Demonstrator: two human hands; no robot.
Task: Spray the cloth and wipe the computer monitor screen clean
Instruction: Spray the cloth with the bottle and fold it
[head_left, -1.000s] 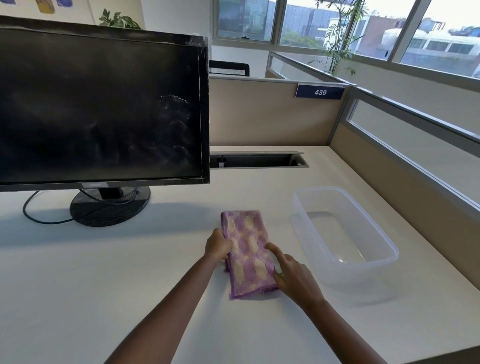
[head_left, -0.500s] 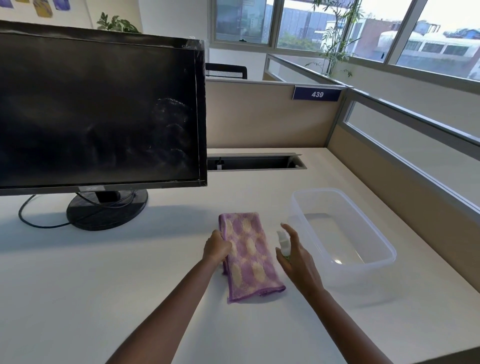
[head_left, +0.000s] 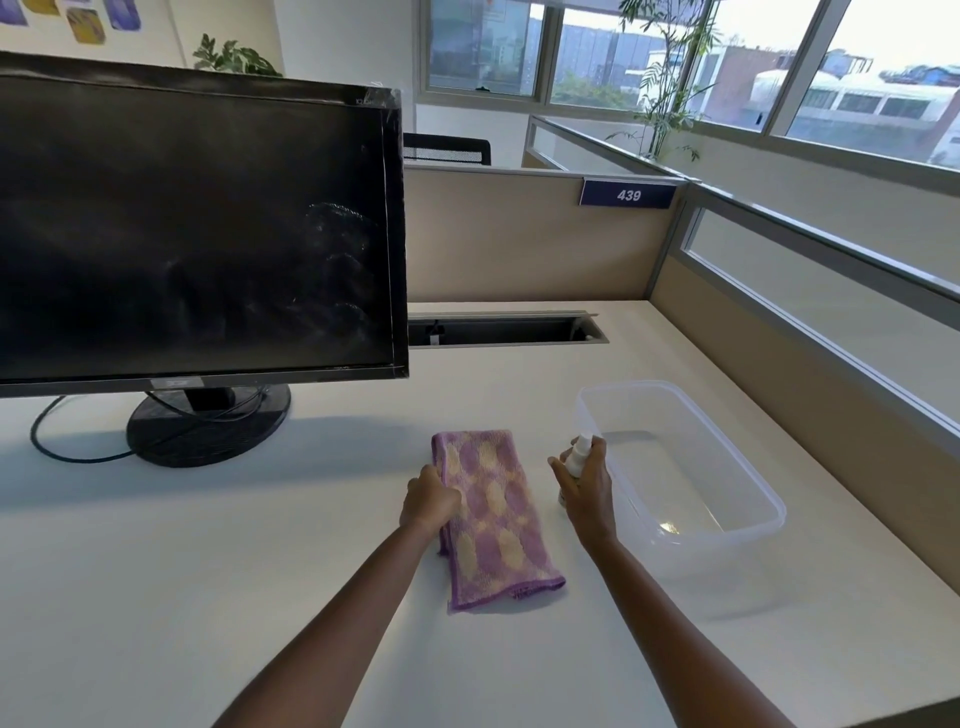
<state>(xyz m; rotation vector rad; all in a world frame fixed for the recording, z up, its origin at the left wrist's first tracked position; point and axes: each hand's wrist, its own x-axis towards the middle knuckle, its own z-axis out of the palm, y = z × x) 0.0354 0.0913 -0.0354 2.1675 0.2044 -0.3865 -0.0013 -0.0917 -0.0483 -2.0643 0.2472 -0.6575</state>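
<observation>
A folded purple and cream cloth (head_left: 493, 514) lies flat on the white desk (head_left: 208, 545). My left hand (head_left: 428, 496) pinches the cloth's left edge. My right hand (head_left: 584, 480) is closed around a small white spray bottle (head_left: 577, 454), held upright just right of the cloth, between the cloth and the plastic tub. The black monitor (head_left: 197, 234) stands at the back left on a round base (head_left: 208, 426); its dark screen shows smears near the right side.
A clear plastic tub (head_left: 763, 499) sits on the desk to the right of my right hand. A cable slot (head_left: 504, 330) is cut into the desk behind it. Beige cubicle partitions (head_left: 519, 239) close the back and right sides. A black cable (head_left: 67, 452) loops beside the monitor base.
My right hand has lifted off the cloth's lower right corner and moved right and up, now holding the spray bottle upright. My left hand has stayed on the cloth's left edge.
</observation>
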